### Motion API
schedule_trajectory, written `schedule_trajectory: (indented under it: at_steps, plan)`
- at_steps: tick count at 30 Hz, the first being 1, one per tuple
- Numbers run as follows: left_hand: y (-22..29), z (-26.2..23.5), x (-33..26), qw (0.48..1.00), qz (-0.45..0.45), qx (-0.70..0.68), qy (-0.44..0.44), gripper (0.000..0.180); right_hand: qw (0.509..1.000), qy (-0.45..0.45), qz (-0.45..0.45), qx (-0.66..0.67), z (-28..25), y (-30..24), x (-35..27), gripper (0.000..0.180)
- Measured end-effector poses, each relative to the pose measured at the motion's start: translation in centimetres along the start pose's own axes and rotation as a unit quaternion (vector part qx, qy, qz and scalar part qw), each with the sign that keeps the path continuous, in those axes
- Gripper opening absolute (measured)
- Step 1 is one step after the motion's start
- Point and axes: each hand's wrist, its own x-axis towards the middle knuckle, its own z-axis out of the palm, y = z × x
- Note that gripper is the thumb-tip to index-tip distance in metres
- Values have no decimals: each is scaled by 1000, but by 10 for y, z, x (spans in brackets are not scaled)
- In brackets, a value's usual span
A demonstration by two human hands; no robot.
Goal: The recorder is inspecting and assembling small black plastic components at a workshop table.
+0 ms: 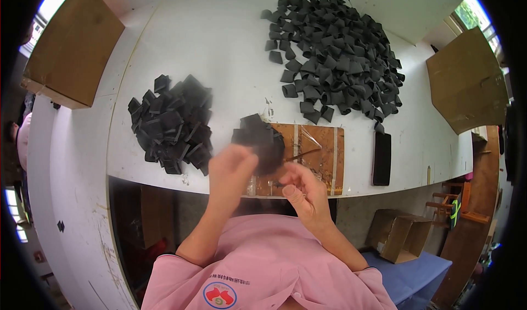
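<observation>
Both hands up over the near edge of the white worktop (219, 52). My left hand (230, 164) is closed around a stack of flat black foam pieces (258, 137) (blurred, count unclear). Right hand (299, 186) curled beside it, fingertips touching the stack; cannot tell what it pinches. Brown cardboard mat (321, 156) lies beneath. Flattened black pile (173, 123) left, large loose black heap (335, 57) far right.
</observation>
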Motion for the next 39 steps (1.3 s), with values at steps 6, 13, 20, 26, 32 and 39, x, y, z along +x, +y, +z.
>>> schedule_trajectory:
  at_steps: [6, 13, 20, 26, 32, 39]
  plan:
    - [-1, 29, -32, 987, -65, -73, -126, 9, 962, 23, 131, 240, -14, 6, 0, 19]
    - [-6, 36, -20, 921, -224, -249, -197, 17, 871, -11, 181, 458, -36, 12, -1, 13]
    - [-3, 43, -21, 928, -252, -215, -170, 14, 857, -47, 193, 475, -42, 16, 0, 12]
    - [2, 42, -20, 937, -236, -182, -183, 12, 861, -42, 191, 470, -40, 14, 2, 13]
    - [-1, 39, -19, 952, -205, -125, -192, 7, 872, -49, 191, 447, -40, 14, 2, 12]
    - [-2, 50, -29, 990, -43, 55, -119, 5, 930, 216, -172, -244, -31, 8, 1, 20]
